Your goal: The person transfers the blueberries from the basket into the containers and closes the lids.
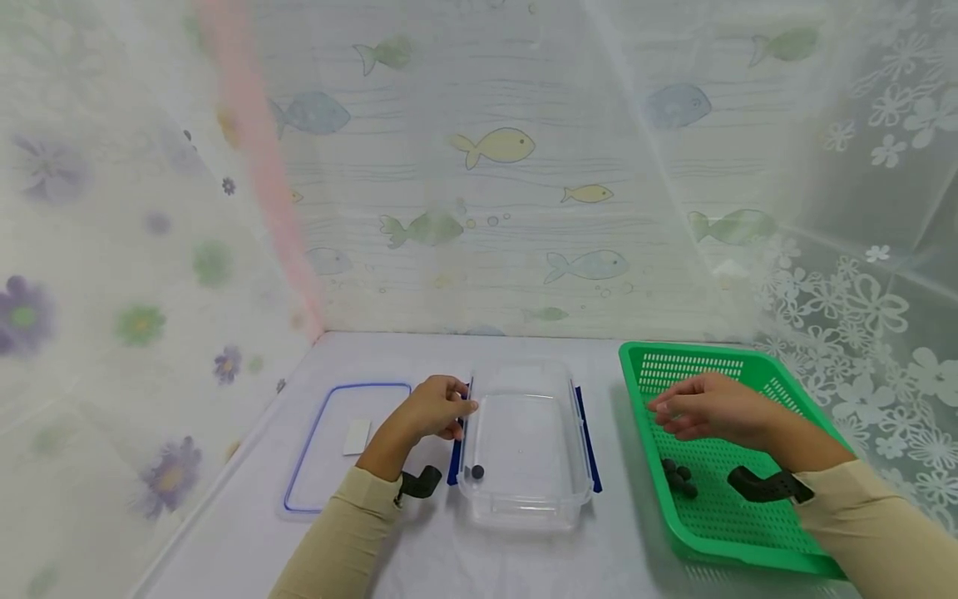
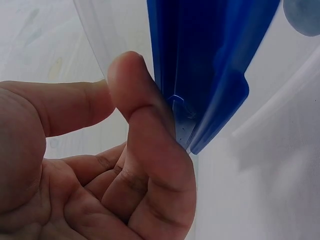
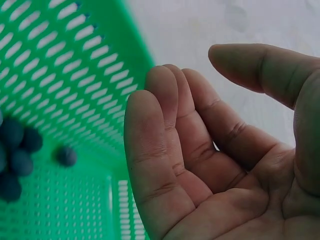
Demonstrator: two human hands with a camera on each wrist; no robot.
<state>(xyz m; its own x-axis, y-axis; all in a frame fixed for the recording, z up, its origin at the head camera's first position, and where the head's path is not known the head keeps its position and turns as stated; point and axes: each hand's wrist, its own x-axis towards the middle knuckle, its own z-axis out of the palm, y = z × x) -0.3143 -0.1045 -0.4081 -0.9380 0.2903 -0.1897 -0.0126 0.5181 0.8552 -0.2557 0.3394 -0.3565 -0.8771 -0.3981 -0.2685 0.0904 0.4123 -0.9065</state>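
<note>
One container (image 1: 524, 453) — clear, blue-latched

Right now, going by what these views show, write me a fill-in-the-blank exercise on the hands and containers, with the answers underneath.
1. The person's ____ hand holds the edge of the clear box.
2. Exactly ____ dark ball lies inside that box.
3. The basket nearest the right hand is coloured ____.
4. The side flaps of the box are dark ____.

Missing words: left; one; green; blue.
</note>
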